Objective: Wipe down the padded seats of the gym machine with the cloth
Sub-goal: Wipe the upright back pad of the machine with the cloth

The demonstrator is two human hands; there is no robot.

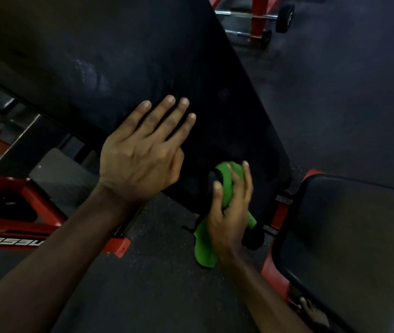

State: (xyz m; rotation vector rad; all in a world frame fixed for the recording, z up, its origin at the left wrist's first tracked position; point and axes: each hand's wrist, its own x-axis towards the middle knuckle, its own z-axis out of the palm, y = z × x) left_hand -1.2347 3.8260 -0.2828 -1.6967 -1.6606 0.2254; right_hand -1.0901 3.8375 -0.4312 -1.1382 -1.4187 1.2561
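Progress: wiping looks under way on the back pad (143, 68), judging by faint smears; the seat pad (349, 236) appears untouched.
Left hand (140, 152): flat, fingers spread, bracing the pad.
Right hand (232, 207): grip closed around the green cloth (227, 179), pressed to the pad's lower end.
Room: dim gym, rubber floor (335, 92), red frame (10, 212).

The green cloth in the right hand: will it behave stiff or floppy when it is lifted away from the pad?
Probably floppy: the cloth bunches under the right hand, and its loose end hangs limp below. It is likely light, since a loose one-hand grip holds it. It may drag rather than slide on the pad.
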